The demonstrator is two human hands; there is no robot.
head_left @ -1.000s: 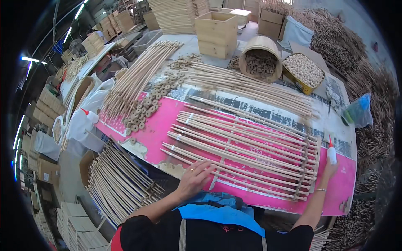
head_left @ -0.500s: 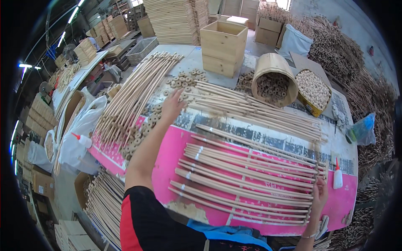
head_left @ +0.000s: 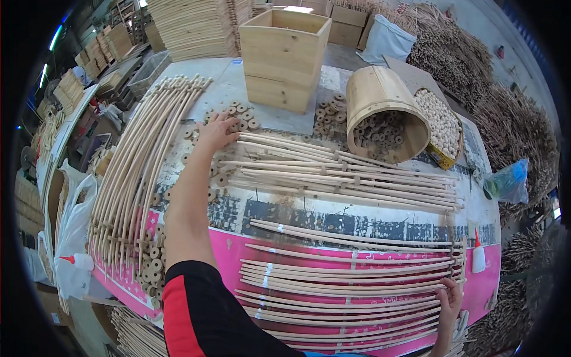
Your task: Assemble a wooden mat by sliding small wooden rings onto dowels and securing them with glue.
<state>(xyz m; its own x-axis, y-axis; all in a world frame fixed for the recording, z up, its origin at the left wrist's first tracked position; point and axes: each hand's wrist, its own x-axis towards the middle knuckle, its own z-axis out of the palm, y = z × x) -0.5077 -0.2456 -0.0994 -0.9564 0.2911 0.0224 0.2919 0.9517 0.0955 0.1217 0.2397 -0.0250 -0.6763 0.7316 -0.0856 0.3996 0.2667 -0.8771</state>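
My left hand (head_left: 218,131) lies over a scatter of small round wooden discs with centre holes (head_left: 244,114), fingers stretched out and apart, beside the ends of a bundle of thin wooden rods (head_left: 333,172). A row of similar wooden rods (head_left: 351,275) lies side by side across the pink board (head_left: 223,253). At the right end of that row is my right hand (head_left: 450,296), its fingers bent and drawn together. What it holds, if anything, is hidden. Small wooden pieces (head_left: 457,256) sit at the rod ends near it.
A wooden tub (head_left: 380,89) on its side holds discs, next to a box of pale wooden beads (head_left: 439,122). A tapered wooden box (head_left: 282,65) stands behind. More rods (head_left: 148,154) and discs (head_left: 153,265) lie at left. Glue bottles (head_left: 478,257) flank the table.
My left hand has moved left and slightly farther over the discs. My right hand stays by the rod ends, a little lower in the picture. The whole view has shifted.
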